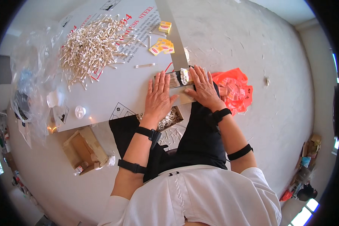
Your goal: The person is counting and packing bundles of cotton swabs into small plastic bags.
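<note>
My left hand (160,97) lies with outstretched fingers at the left end of a short row of cotton swabs (173,80). The row rests on a dark strip at the table's near right corner. My right hand (205,90) is also stretched out, its fingers against the right side of a small upright bundle of white-tipped swabs (185,76). Whether it touches the bundle is hard to tell. A light brown flat piece (185,98) lies between the two thumbs. Farther left on the table spreads a big heap of loose cotton swabs (92,49).
Yellow cards (162,46) and a small yellow box (165,26) lie at the table's right edge. A red plastic bag (234,90) is beside my right hand. Below are a box of swabs (173,117) and an open cardboard box (84,148). Clear plastic (30,75) hangs at the left.
</note>
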